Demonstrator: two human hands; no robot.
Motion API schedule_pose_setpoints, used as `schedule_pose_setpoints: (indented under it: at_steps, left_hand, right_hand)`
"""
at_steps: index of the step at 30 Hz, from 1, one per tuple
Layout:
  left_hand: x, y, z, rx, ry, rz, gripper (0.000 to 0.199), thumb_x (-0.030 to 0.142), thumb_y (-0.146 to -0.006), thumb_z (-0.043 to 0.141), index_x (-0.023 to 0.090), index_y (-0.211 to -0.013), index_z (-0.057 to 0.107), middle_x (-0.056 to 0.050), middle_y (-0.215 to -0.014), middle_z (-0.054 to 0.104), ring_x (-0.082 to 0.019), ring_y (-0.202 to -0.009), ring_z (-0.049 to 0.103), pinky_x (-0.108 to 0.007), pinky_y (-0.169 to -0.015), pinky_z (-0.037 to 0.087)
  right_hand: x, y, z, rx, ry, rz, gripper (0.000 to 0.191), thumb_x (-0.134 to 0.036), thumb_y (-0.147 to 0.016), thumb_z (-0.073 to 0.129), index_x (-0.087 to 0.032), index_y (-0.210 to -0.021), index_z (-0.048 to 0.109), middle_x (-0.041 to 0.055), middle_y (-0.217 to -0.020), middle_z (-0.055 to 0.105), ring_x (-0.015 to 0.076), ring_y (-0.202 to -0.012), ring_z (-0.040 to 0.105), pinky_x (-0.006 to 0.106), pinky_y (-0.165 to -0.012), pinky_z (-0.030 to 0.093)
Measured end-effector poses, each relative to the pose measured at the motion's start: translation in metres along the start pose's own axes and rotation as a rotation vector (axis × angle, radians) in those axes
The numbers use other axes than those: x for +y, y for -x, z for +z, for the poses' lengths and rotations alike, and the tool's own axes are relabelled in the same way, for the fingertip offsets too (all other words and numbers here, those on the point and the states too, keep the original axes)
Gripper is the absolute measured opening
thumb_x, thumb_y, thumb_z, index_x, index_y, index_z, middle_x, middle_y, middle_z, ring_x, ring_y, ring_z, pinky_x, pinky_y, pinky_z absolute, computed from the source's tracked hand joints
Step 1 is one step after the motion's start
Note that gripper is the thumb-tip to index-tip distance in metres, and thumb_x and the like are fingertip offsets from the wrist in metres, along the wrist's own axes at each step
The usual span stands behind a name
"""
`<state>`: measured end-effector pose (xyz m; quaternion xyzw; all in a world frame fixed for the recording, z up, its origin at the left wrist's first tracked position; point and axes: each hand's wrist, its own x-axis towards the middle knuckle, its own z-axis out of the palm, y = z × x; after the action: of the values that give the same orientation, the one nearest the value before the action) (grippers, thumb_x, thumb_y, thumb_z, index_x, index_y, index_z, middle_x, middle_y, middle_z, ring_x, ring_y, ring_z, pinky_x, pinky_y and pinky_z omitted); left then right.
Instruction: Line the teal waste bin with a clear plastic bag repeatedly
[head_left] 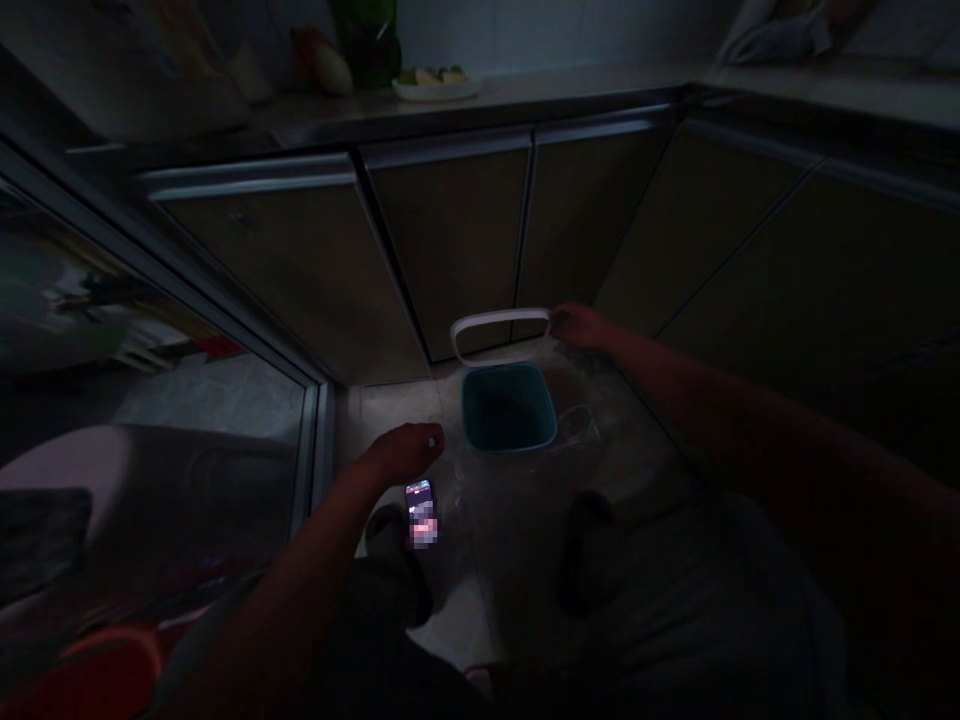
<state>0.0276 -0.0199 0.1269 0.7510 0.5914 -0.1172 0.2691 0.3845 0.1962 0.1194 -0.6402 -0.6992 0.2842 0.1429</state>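
A teal bin (508, 410) with a rounded-square mouth stands upright on the floor between my feet and the cupboards. Just behind its mouth, a white rim ring (501, 317) is tilted up. The fingers of my right hand (579, 327) are closed on the right end of this ring. Clear plastic film (581, 425), like a thin bag, spreads around the bin's sides. My left hand (409, 450) is closed, left of the bin and apart from it. Whatever its fingers hold, if anything, cannot be made out in the dim light.
A lit phone (421, 513) lies on the floor by my left foot. Cupboard doors (450, 240) line the back and right. On the counter stand a plate of food (435, 85) and a green bottle (367, 45). A metal door frame (309, 440) and a red basin (105, 670) are at left.
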Motion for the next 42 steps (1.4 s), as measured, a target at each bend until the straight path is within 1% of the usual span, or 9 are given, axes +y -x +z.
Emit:
schedule_pose_setpoints:
  at_steps: [7, 10, 14, 17, 22, 27, 32, 37, 42]
  left_hand:
    - [0.006, -0.005, 0.008, 0.004, -0.002, 0.057, 0.023, 0.03, -0.104, 0.051, 0.025, -0.111, 0.073, -0.008, -0.11, 0.081, -0.025, -0.102, 0.075, -0.032, -0.079, 0.046]
    - [0.01, -0.007, 0.011, 0.018, -0.002, 0.078, 0.023, 0.028, -0.103, 0.051, 0.025, -0.109, 0.073, -0.008, -0.11, 0.081, -0.025, -0.102, 0.074, -0.032, -0.079, 0.045]
    - [0.014, -0.01, 0.014, 0.056, 0.024, 0.105, 0.023, 0.029, -0.101, 0.052, 0.024, -0.107, 0.074, -0.009, -0.112, 0.081, -0.026, -0.101, 0.074, -0.033, -0.078, 0.045]
    - [0.014, -0.013, 0.02, 0.11, 0.064, 0.151, 0.024, 0.034, -0.102, 0.052, 0.023, -0.105, 0.074, -0.008, -0.108, 0.081, -0.024, -0.097, 0.073, -0.031, -0.077, 0.045]
    - [0.004, -0.03, 0.046, 0.161, 0.163, 0.206, 0.035, 0.047, -0.104, 0.05, 0.022, -0.094, 0.073, -0.007, -0.097, 0.079, -0.022, -0.088, 0.072, -0.031, -0.074, 0.045]
    - [-0.017, -0.048, 0.075, 0.117, 0.135, 0.141, 0.038, 0.043, -0.105, 0.049, 0.021, -0.084, 0.071, -0.007, -0.093, 0.078, -0.022, -0.086, 0.072, -0.031, -0.074, 0.045]
    - [-0.031, -0.054, 0.083, 0.109, 0.075, 0.055, 0.035, 0.041, -0.105, 0.049, 0.021, -0.085, 0.071, -0.008, -0.094, 0.077, -0.023, -0.089, 0.071, -0.031, -0.077, 0.046]
    - [-0.018, -0.049, 0.066, 0.132, 0.121, 0.08, 0.037, 0.045, -0.103, 0.047, 0.022, -0.08, 0.065, -0.006, -0.088, 0.074, -0.021, -0.084, 0.067, -0.031, -0.076, 0.045]
    - [0.022, -0.018, 0.003, 0.236, 0.419, 0.246, 0.063, 0.075, -0.103, 0.035, 0.023, -0.073, 0.053, -0.001, -0.072, 0.058, -0.019, -0.073, 0.056, -0.032, -0.07, 0.042]
  right_hand:
    - [0.024, 0.068, 0.025, -0.07, 0.184, -0.137, 0.027, -0.014, -0.091, 0.075, -0.016, -0.117, 0.072, 0.0071, -0.102, 0.08, 0.0171, -0.091, 0.072, 0.023, -0.077, 0.047]
    - [0.035, 0.101, 0.039, -0.137, 0.308, -0.128, 0.023, -0.017, -0.091, 0.073, -0.02, -0.114, 0.074, 0.0075, -0.115, 0.081, 0.0209, -0.102, 0.074, 0.025, -0.079, 0.049]
    - [0.042, 0.138, 0.056, -0.252, 0.418, -0.093, 0.02, -0.022, -0.095, 0.068, -0.021, -0.112, 0.078, 0.0099, -0.12, 0.08, 0.0263, -0.108, 0.075, 0.029, -0.081, 0.051]
    - [0.04, 0.158, 0.065, -0.33, 0.373, -0.132, 0.018, -0.023, -0.096, 0.065, -0.021, -0.106, 0.081, 0.0089, -0.116, 0.081, 0.0242, -0.103, 0.075, 0.028, -0.081, 0.051]
    - [0.03, 0.185, 0.085, -0.434, 0.176, -0.273, 0.026, -0.029, -0.102, 0.061, -0.016, -0.093, 0.081, 0.0064, -0.092, 0.08, 0.0177, -0.084, 0.071, 0.024, -0.071, 0.046]
    - [0.019, 0.196, 0.102, -0.491, 0.395, -0.279, 0.027, -0.03, -0.101, 0.066, -0.015, -0.084, 0.08, 0.0097, -0.092, 0.08, 0.0193, -0.081, 0.069, 0.027, -0.066, 0.039]
    - [0.012, 0.19, 0.102, -0.501, 0.476, -0.241, 0.028, -0.033, -0.102, 0.064, -0.016, -0.088, 0.081, 0.0107, -0.096, 0.08, 0.0203, -0.084, 0.07, 0.028, -0.067, 0.04]
    - [0.008, 0.187, 0.101, -0.48, 0.41, -0.261, 0.032, -0.037, -0.103, 0.061, -0.018, -0.084, 0.078, 0.0101, -0.093, 0.078, 0.0216, -0.085, 0.069, 0.03, -0.07, 0.043]
    - [-0.014, 0.181, 0.071, -0.399, 0.085, -0.267, 0.057, -0.062, -0.107, 0.046, -0.021, -0.071, 0.064, 0.0068, -0.074, 0.067, 0.02, -0.072, 0.06, 0.033, -0.068, 0.042]
